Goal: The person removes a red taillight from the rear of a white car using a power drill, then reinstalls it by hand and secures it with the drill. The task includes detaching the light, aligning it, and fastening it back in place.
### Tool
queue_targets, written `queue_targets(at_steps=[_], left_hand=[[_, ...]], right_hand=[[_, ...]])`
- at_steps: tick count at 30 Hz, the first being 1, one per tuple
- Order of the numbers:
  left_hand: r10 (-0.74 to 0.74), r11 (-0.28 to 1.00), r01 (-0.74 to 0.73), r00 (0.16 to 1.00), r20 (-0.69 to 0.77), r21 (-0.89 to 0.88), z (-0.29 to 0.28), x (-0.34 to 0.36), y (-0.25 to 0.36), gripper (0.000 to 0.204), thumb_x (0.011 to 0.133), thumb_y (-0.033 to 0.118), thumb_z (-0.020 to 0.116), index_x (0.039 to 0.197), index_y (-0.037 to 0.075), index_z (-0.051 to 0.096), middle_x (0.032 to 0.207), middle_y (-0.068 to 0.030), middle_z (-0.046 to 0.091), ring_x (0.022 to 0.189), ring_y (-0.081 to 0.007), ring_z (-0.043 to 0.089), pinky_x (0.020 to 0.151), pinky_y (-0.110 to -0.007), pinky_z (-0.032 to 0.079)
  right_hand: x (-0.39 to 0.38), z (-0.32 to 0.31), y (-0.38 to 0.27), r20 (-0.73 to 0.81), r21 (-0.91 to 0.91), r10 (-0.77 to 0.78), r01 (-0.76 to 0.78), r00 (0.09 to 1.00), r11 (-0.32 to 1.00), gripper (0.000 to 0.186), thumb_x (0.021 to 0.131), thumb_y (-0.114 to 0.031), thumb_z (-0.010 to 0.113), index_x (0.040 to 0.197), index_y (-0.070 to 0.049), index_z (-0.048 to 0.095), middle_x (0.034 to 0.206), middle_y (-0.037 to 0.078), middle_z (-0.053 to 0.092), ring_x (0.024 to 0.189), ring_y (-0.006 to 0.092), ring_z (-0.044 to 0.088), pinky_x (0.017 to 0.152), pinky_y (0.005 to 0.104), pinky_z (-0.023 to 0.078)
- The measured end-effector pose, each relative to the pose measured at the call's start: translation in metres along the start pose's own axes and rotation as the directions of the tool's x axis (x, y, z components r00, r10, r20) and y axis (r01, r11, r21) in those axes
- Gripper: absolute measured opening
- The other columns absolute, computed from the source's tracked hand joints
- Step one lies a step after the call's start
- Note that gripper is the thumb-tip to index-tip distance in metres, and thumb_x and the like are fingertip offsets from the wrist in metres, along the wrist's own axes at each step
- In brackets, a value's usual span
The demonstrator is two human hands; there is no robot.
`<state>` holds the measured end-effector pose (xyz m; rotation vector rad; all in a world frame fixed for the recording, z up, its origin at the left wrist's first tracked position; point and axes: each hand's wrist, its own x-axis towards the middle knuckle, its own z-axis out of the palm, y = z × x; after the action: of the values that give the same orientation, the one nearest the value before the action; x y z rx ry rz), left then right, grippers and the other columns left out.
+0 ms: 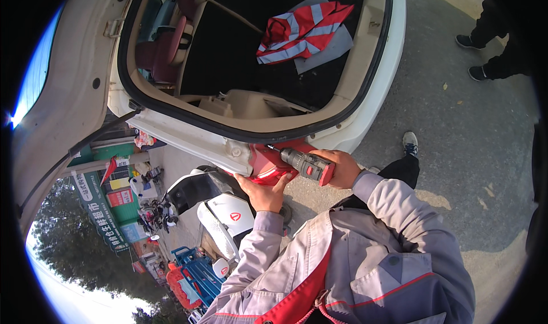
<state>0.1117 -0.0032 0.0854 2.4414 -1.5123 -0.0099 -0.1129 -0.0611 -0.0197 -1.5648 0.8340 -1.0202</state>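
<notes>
My right hand (342,169) is wrapped round the grip of a cordless drill (308,163), black and grey with red parts. Its bit points left, at the upper edge of a red tail light (264,162) on the rear corner of a white car. Whether the bit touches a screw there is too small to tell. Against the lower side of the tail light, my left hand (266,196) holds it, thumb on one side and fingers on the other. Part of the tail light is hidden behind the drill and my fingers.
Above the light lies the open boot with its black rubber seal (337,114); a red reflective vest (305,32) rests inside. The raised tailgate (74,96) fills the left. A white scooter (225,215) stands close by my left arm. People's legs (502,50) show at right.
</notes>
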Motion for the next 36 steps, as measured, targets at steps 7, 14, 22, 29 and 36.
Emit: queue_targets(at_steps=[7,14,22,29,36], left_hand=[[0.038,0.999,-0.037,0.999,-0.030,0.017,0.005,-0.006,-0.011,0.138,0.069,0.051,0.094,0.156,-0.015,0.009,0.161,-0.0358,0.022,0.152,-0.0457,0.024,0.126,-0.046,0.024],[0.106,0.991,-0.115,0.986,-0.128,-0.064,0.004,-0.012,-0.013,0.117,0.079,0.043,0.089,0.154,-0.016,0.021,0.157,-0.0371,0.030,0.150,-0.0487,0.027,0.125,-0.050,0.024],[-0.129,0.607,0.087,0.992,0.011,-0.790,-0.011,-0.025,0.008,0.037,0.096,0.005,0.054,0.132,-0.004,0.054,0.113,-0.0106,0.063,0.070,-0.0106,0.052,0.063,-0.024,0.044],[-0.166,-0.064,0.518,0.837,0.521,-0.853,-0.030,-0.023,0.012,0.039,0.085,-0.005,0.043,0.117,0.000,0.063,0.097,-0.0103,0.067,0.076,-0.0189,0.059,0.066,-0.031,0.049],[-0.214,-0.258,0.485,0.814,0.540,-0.835,-0.031,-0.007,0.013,0.039,0.087,-0.014,0.045,0.116,0.003,0.065,0.108,-0.0108,0.070,0.094,-0.0233,0.066,0.083,-0.038,0.055]], right_hand=[[0.000,-0.002,0.000,0.007,-0.037,-0.007,0.007,1.000,0.999,0.064,0.072,-0.022,0.085,0.131,-0.013,0.062,0.110,0.014,0.074,0.101,0.0375,0.070,0.088,0.0455,0.057],[-0.002,0.005,0.005,0.019,0.083,0.093,-0.094,0.996,0.992,0.061,0.074,-0.022,0.083,0.131,-0.014,0.063,0.108,0.016,0.074,0.100,0.0383,0.070,0.087,0.0458,0.057],[0.003,-0.006,0.005,0.003,-0.042,-0.086,0.086,0.996,0.995,0.061,0.078,-0.018,0.079,0.136,-0.011,0.061,0.113,0.017,0.074,0.102,0.0366,0.071,0.089,0.0447,0.057],[0.002,-0.017,0.000,0.036,-0.199,-0.201,0.204,0.979,0.958,0.067,0.077,-0.020,0.078,0.140,-0.008,0.060,0.117,0.012,0.074,0.105,0.0317,0.070,0.097,0.0421,0.053],[-0.024,-0.056,-0.012,0.077,-0.063,-0.276,0.281,0.958,0.958,0.074,0.073,-0.027,0.082,0.140,-0.003,0.060,0.113,0.016,0.073,0.094,0.0353,0.070,0.087,0.0446,0.053]])
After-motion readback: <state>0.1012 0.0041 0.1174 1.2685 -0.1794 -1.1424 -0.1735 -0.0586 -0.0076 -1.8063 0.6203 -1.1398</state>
